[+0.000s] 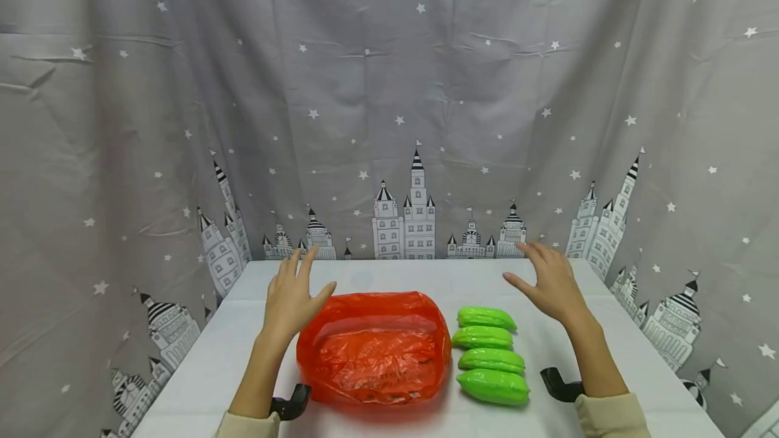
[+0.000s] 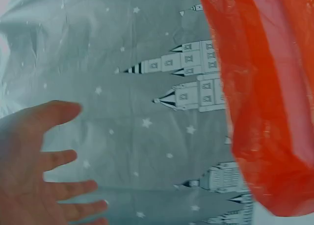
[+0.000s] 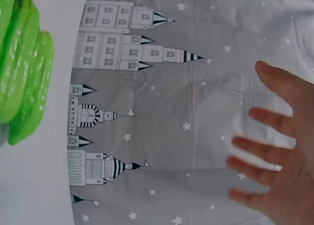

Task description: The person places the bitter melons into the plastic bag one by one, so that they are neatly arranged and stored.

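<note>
The left hand (image 1: pixel 293 303) hovered above the table (image 1: pixel 231 350) near its far left part, fingers straight and spread, its grip wide open and holding nothing. Just beside it, toward the middle of the table, lay the red plastic bag (image 1: pixel 374 347), its mouth open upward and its crinkled sides standing in a rough bowl shape. The thumb of the left hand pointed at the bag's far left corner, close to the plastic; whether it touched could not be told. In the left wrist view the same hand (image 2: pixel 34 171) showed spread, blurred fingers, with the bag (image 2: pixel 265 102) off to one side and apart from them.

The right hand (image 1: pixel 550 282) hovered over the far right part of the table, also flat and spread, its grip open and empty. Nearer the front edge and toward the bag lay 4 green vegetables (image 1: pixel 489 357) in a row, side by side, each touching or nearly touching the next, the row just beside the bag's right side. The right hand stood apart from them, nearest the farthest 1 of the row. The right wrist view showed that hand (image 3: pixel 279 161) with fingers splayed and the vegetables (image 3: pixel 22 63) well away from it.

A grey curtain (image 1: pixel 389 86) printed with stars and castles hung behind the table.
</note>
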`<state>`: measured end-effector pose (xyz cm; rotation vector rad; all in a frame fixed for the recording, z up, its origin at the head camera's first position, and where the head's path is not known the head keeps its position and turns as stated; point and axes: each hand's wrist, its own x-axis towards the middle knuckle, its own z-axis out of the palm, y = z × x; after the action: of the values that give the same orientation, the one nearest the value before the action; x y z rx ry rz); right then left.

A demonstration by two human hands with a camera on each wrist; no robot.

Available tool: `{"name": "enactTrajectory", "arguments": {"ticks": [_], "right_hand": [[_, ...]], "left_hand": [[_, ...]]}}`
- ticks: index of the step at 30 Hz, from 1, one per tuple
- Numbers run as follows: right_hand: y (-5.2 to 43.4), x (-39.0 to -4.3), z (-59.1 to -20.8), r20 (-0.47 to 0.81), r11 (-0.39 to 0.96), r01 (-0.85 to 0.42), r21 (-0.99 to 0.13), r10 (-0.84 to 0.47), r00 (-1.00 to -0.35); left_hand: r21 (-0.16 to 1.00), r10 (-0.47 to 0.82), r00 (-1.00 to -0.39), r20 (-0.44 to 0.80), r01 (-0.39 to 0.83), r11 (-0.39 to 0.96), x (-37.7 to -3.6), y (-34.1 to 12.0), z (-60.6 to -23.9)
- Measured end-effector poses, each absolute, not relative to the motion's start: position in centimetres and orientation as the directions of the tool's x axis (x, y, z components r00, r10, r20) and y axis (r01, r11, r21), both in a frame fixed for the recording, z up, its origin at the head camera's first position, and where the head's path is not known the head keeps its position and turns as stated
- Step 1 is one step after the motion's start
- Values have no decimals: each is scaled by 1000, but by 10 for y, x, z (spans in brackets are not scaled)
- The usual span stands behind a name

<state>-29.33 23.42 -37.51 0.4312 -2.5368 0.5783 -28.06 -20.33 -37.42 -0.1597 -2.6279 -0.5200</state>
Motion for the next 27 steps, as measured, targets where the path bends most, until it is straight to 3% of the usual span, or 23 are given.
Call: {"name": "enactTrajectory", "arguments": {"ticks": [6, 11, 19, 27], "right_hand": [[231, -272, -388, 555, 744, -491, -454, -195, -809], [226, -256, -403, 587, 651, -558, -515, -207, -783], [226, -242, -434, 499, 483, -581, -655, -300, -813], [230, -238, -467, 441, 298, -639, -709, -520, -732]], "left_hand": [[515, -70, -803, 592, 311, 799, -273, -214, -399], [649, -181, -776, 604, 347, 677, -266, -221, -425], [814, -292, -813, 505, 334, 476, -256, -228, -465], [884, -293, -866, 406, 290, 368, -254, -233, -498]]}}
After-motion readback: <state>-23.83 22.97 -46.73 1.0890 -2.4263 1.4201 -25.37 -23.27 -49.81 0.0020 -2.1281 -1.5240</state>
